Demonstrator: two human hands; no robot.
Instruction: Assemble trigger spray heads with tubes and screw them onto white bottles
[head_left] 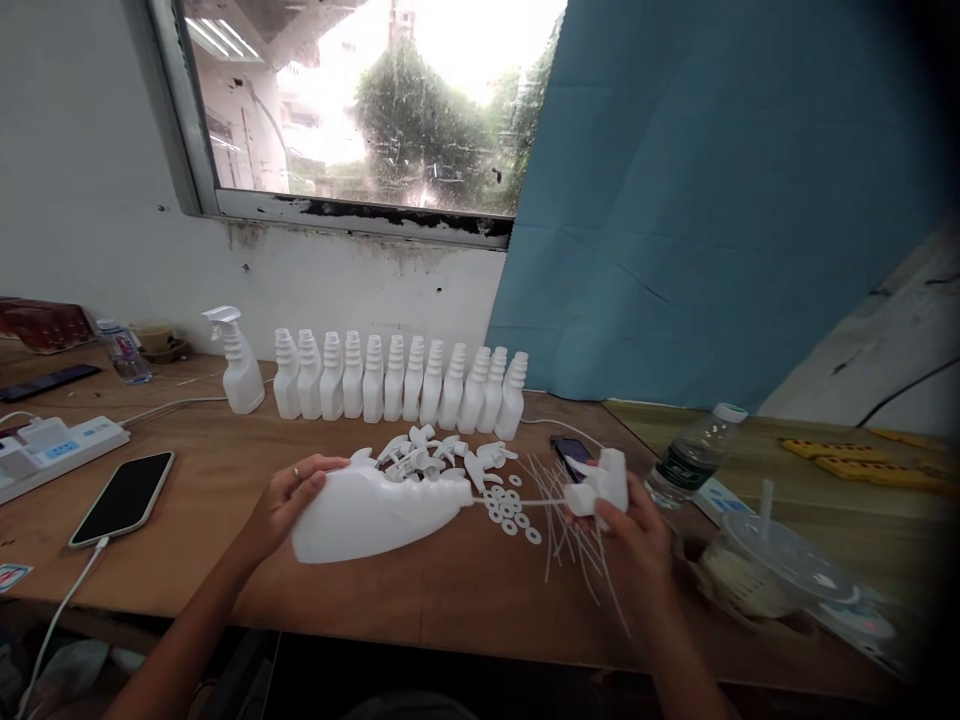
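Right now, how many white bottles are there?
14: a sideways bottle in the left hand, a standing bottle with a spray head, and a row of twelve to its right.

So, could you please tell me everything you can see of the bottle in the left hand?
The bottle is white, opaque and plastic-looking, its broad body narrowing to a stepped neck. The left hand holds it near its base, tipped on its side, mouth toward the right hand. A thin tube spans the gap between its mouth and the spray head in that hand. It is in front of small white parts; whether it touches the table is unclear.
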